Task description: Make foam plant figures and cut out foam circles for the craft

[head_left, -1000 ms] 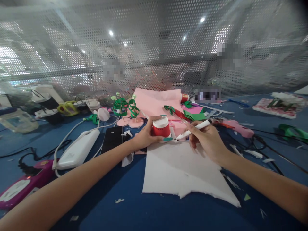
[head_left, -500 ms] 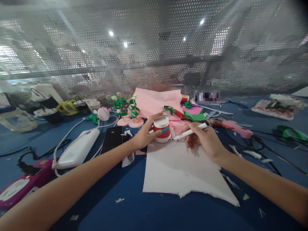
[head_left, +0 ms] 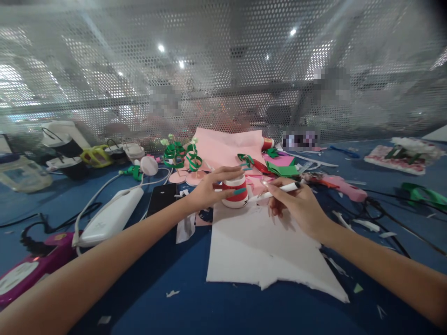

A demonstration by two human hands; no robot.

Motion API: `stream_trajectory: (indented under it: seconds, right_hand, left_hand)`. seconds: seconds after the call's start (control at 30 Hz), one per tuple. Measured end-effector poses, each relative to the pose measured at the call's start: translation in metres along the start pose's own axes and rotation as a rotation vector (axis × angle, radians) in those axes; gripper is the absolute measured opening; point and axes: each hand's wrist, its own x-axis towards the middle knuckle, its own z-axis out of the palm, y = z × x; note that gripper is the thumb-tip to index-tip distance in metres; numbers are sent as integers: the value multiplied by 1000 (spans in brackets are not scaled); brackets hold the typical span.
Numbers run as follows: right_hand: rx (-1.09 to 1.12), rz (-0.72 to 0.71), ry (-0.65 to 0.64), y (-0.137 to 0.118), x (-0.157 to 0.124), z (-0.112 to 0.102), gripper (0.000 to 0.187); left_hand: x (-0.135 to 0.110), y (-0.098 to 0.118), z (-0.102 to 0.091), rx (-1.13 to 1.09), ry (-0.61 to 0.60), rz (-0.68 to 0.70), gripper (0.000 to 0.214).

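A red-and-white paper cup (head_left: 234,197) appears to stand upside down at the far edge of a torn-edged white foam sheet (head_left: 265,246). My left hand (head_left: 213,185) is closed around it, thumb on the near side and fingers over the top. In my right hand (head_left: 296,204) is a slim white pen (head_left: 275,191) with a black back end, pinched between thumb and fingers. Its tip points left at the cup's lower rim; whether it touches is too small to tell. The right hand's lower fingers rest over the foam sheet.
Behind the cup lie pink paper (head_left: 226,149) and green paper (head_left: 282,169). Green spiral paper plants (head_left: 178,158) stand to the left, near a black phone (head_left: 162,199) and a white power bank (head_left: 111,216). A pink glue gun (head_left: 344,186) with cables lies right. Paper scraps dot the blue table.
The pen has tilted lower, its tip moving slightly left and down to the cup's bottom rim. My left fingers have shifted a little over the cup's top.
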Motion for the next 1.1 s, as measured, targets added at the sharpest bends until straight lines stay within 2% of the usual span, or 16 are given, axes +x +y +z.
stream_trajectory:
  seconds: [0.47,0.77,1.1]
  right_hand:
    - [-146,-88,-209,1,-11,1,31]
    - [-204,-58,-260,-1,-11,3,32]
    - [-332,-78,-312,0,-11,8,24]
  left_hand:
    - [0,1,-2,71,-14,82,44]
    - [0,3,-1,55,-10,70,44]
    - [1,-1,-1,41,2,86,48]
